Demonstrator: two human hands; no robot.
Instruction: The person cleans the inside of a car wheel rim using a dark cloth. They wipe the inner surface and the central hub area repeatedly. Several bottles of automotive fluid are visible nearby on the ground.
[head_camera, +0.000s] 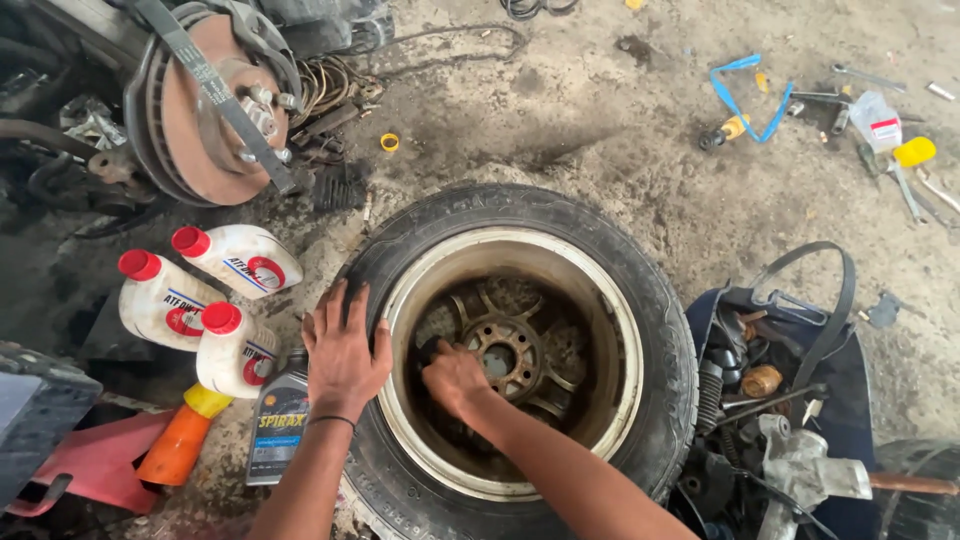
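floor: a dusty grey concrete workshop floor (600, 110) is carrying everything; its far right corner is holding scattered hand tools and a blue strap (745, 95).
wheel: a black rubber tyre on a pale, worn metal rim (640, 330) is lying flat near the middle of the floor, open side up, with a rusty brown spoked hub (508, 350) showing deep inside the barrel.
brake: a rust-coloured round brake disc (200, 110) is hanging at the floor's far left corner, well apart from the wheel.
bag: a dark blue open tool bag (790, 400) is sitting just beside the wheel at the near right edge.
bottles: three white plastic bottles with red caps (200, 300) are lying near the left edge, beside a grey oil bottle (280, 420).
left hand: the left hand (345, 350) is pressing flat on the tyre's left sidewall, fingers spread, gripping nothing.
right hand: the right hand (455, 378) is reaching down inside the rim beside the hub, fingers curled closed; i cannot tell whether it is holding anything.
doing it well: by my judgement, the bracing palm should be bearing down steadily so the wheel is not rocking while the inner hand is working, with knuckles kept off the rim's edge.
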